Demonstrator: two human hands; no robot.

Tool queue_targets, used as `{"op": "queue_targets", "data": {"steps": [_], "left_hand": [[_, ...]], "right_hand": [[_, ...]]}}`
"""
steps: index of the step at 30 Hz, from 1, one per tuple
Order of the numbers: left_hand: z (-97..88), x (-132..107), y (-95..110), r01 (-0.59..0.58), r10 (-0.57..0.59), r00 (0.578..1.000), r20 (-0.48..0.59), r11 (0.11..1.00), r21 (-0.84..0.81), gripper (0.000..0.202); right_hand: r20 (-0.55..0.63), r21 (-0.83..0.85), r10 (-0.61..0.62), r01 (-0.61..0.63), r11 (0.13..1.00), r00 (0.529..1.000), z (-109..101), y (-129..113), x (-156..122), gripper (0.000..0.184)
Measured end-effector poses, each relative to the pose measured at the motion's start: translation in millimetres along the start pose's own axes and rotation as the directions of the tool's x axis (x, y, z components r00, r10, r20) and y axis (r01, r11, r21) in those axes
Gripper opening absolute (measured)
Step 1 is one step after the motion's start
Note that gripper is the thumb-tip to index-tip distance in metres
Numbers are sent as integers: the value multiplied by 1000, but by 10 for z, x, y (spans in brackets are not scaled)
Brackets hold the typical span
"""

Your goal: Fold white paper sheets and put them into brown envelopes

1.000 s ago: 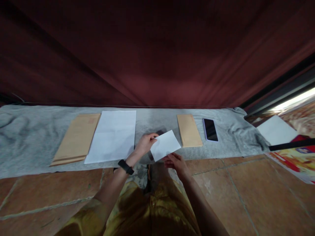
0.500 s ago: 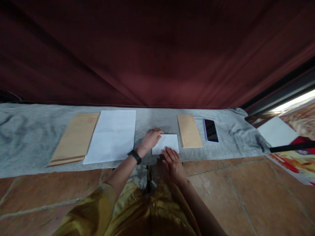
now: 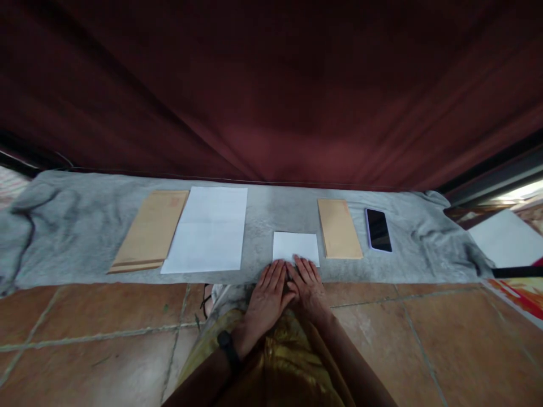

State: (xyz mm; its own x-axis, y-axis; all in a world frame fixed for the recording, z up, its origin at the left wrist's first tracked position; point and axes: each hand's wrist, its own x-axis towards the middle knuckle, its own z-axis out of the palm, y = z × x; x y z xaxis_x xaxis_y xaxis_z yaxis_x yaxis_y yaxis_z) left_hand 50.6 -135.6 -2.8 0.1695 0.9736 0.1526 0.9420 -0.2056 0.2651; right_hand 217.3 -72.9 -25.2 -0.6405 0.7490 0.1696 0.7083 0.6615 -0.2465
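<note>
A folded white paper (image 3: 296,246) lies flat on the grey cloth (image 3: 68,220) in front of me. My left hand (image 3: 267,297), with a black band at the wrist, lies flat with its fingers stretched out, the fingertips at the paper's near edge. My right hand (image 3: 308,285) lies beside it, fingers spread flat and resting on the near edge of the paper. Neither hand holds anything. My lap in yellow clothing is below both hands.
On the cloth lie a stack of brown envelopes (image 3: 150,230) at the left, a large white sheet (image 3: 207,229) beside it, a smaller brown envelope (image 3: 339,228) and a dark phone (image 3: 378,229) at the right. A dark red curtain hangs behind. Tiled floor surrounds me.
The folded paper, held up a second ago, now lies flat on the cloth. My left hand let it go and drew back beside my right hand at the near edge.
</note>
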Motion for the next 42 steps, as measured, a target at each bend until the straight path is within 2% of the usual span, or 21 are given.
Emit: {"op": "queue_targets", "data": {"steps": [11,18,22,25,28,35,39,42], "left_hand": [[-21,-23,-9,41,-41,999,-15,998,38,60],[11,3,31,60,-62,998,12,993,100,56],[53,3,48,56,-61,997,36,988,146,53],[77,5,60,43,-49,998,35,988,151,48],[102,6,78,60,-63,998,19,989,138,52],[125,14,95,77,-80,997,9,982,173,48],[73,-20,63,77,-78,997,15,995,62,53],[-31,-76,-90,50,-51,999,-16,996,-80,55]], "right_hand": [[-11,0,22,-22,1000,1000,-125,147,-170,58],[-47,-8,43,-44,999,998,-152,269,-285,56],[-51,40,46,-44,998,998,-201,138,-40,53],[-15,95,-9,10,995,1000,-199,-21,262,50],[20,112,-42,40,993,999,-158,-135,515,48],[67,47,-29,26,999,997,-58,-103,803,48],[55,5,-40,40,999,998,-11,-72,891,48],[20,-13,-37,37,999,999,37,-81,896,48]]}}
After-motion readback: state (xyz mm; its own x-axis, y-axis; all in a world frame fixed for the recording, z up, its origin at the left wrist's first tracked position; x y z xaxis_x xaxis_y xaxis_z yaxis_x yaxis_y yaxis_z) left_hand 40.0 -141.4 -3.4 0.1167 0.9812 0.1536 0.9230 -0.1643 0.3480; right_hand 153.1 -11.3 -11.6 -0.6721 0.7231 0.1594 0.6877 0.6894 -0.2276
